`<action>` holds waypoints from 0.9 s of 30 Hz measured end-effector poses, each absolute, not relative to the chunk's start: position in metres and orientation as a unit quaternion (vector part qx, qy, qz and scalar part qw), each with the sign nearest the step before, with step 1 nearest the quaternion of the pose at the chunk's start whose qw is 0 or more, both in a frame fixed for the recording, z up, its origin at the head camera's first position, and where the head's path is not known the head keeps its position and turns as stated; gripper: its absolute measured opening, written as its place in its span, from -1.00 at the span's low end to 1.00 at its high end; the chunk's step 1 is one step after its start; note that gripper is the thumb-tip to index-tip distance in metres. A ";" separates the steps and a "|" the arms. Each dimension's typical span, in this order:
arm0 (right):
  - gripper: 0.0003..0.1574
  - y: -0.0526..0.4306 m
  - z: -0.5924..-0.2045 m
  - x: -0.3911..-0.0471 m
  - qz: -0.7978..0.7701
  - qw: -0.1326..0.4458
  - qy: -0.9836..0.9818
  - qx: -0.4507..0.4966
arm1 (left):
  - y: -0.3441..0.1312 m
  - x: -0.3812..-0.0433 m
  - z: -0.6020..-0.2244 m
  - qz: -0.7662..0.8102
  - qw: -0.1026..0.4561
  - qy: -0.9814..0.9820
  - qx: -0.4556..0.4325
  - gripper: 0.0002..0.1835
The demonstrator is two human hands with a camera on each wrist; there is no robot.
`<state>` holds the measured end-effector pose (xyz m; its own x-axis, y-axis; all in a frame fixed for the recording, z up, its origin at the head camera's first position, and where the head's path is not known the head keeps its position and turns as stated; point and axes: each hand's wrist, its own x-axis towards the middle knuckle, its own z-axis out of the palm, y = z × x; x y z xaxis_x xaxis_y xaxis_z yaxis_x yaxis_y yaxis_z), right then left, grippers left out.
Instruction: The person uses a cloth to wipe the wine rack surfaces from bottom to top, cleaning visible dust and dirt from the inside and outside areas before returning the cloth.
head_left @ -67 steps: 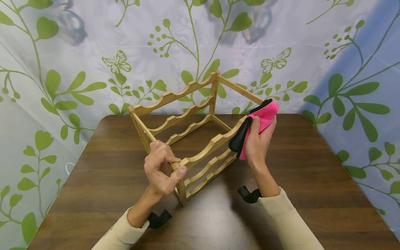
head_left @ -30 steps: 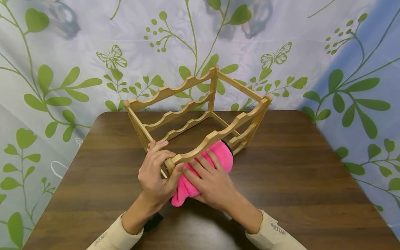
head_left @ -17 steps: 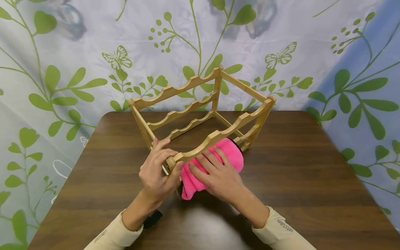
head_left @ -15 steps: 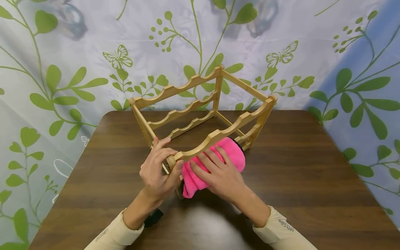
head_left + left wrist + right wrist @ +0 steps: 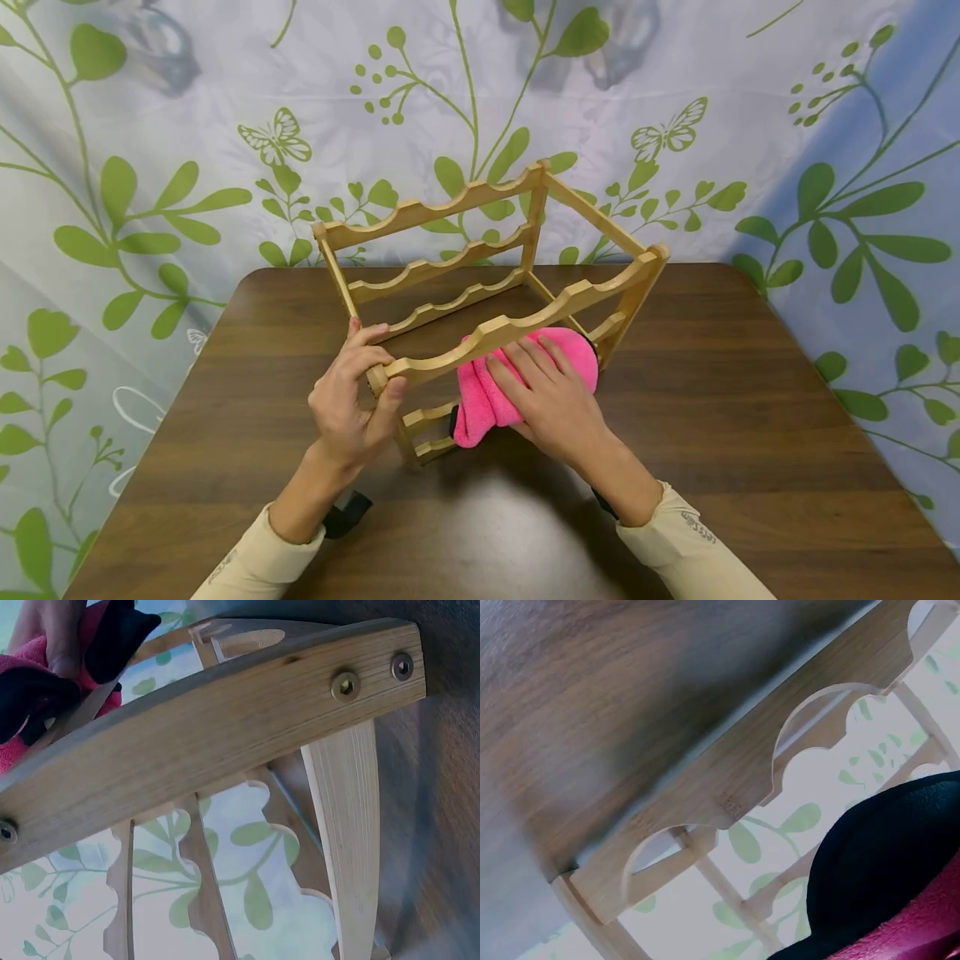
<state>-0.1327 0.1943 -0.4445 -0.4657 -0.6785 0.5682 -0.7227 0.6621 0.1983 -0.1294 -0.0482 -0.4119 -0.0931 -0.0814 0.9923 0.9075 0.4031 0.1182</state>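
A wooden wine rack (image 5: 491,333) with wavy rails stands at an angle on the table. My left hand (image 5: 345,404) grips its near left top corner, thumb on the front and fingers over the end piece. Below the near top rail, my right hand (image 5: 558,408) holds a pink cloth (image 5: 483,404) with black edging against a lower rail. In the left wrist view, the cloth's black side (image 5: 120,641) folds around a rail, with a finger pressing it. In the right wrist view, the cloth (image 5: 919,919) covers the lower right corner, beside the rack's rails (image 5: 727,784).
The brown wooden table (image 5: 750,433) extends on both sides of the rack. Behind it hangs a pale curtain (image 5: 322,50) printed with green leaves and butterflies. A black wrist strap piece (image 5: 347,514) shows under the left wrist.
My right hand has moved from the top rail's right end to a lower rail, then slid the cloth slightly rightward. The rack's near left corner has shifted left, with my left hand still on it.
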 end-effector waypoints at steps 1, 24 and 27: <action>-0.11 0.196 -0.445 -0.133 0.032 0.315 -0.856 0.408 | -0.049 -0.130 -0.412 -0.430 0.578 -0.603 -0.344 -0.54; -0.69 0.209 -0.450 -0.137 0.048 0.443 -0.778 0.443 | -0.064 -0.139 -0.409 -0.431 0.565 -0.598 -0.369 -0.52; -0.73 0.211 -0.451 -0.137 0.044 0.469 -0.762 0.445 | -0.064 -0.139 -0.408 -0.434 0.568 -0.595 -0.367 -0.51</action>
<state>-0.1375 0.2114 -0.4507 -0.1646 -0.6370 0.7531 -0.7196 0.5997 0.3501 -0.1391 -0.0638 -0.4083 -0.0854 -0.0559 0.9948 0.9302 0.3534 0.0997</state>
